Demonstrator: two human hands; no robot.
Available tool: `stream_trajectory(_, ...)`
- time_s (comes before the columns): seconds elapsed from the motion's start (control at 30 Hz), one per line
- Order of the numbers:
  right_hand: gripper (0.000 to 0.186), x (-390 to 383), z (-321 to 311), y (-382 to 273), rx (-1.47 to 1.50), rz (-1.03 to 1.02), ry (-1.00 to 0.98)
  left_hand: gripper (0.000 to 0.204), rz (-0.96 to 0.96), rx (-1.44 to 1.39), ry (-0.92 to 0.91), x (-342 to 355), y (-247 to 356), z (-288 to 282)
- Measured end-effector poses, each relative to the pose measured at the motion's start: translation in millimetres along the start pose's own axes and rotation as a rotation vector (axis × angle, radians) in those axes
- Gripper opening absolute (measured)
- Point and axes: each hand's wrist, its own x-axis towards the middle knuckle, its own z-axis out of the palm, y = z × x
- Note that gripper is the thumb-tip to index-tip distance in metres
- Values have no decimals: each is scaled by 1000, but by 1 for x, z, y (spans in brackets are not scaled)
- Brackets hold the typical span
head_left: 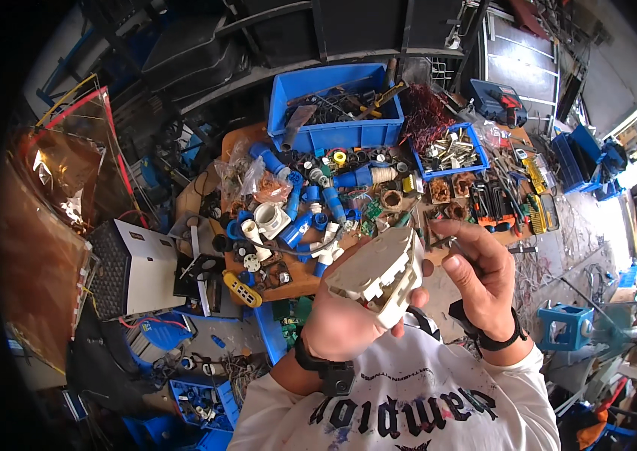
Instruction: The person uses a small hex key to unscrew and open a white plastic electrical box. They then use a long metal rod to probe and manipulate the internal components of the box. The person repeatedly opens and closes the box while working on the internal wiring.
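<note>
My left hand [342, 316] grips an off-white plastic housing [379, 267], tilted in front of my chest, with its hollow, ribbed side partly showing. Fingertips wrap around its right edge. Just right of the housing, my right hand [488, 282] is raised with thumb and index finger curled toward each other in a pinch. A small thin piece [445, 241] seems to sit between those fingers, too small to name. Beyond the housing, the wooden table [300, 282] carries a heap of blue and white plastic plug and pipe-like parts [300, 225].
At the table's back stand a large blue crate [333, 137] of metal scraps and a smaller blue tray [450, 171] of metal pieces. Pliers and other hand tools [491, 207] lie to the right. A yellow power strip [242, 289] is at the front left, near a blue bin [202, 406].
</note>
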Motion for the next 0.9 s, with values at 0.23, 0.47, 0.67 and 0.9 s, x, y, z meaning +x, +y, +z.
stream_trajectory(0.23,33,-10,-8,27,48,141,73,59,62,42,35,-3,4,-6)
stream_trajectory(0.47,33,-26,-36,54,50,305,185,57,124,13,102,7,5,-12)
stream_trajectory(0.67,31,-38,-76,78,-39,347,310,57,225,80,202,32,6,-24)
stream_trajectory(0.9,31,-42,-173,92,-33,394,430,63,225,0,273,86,1,-48)
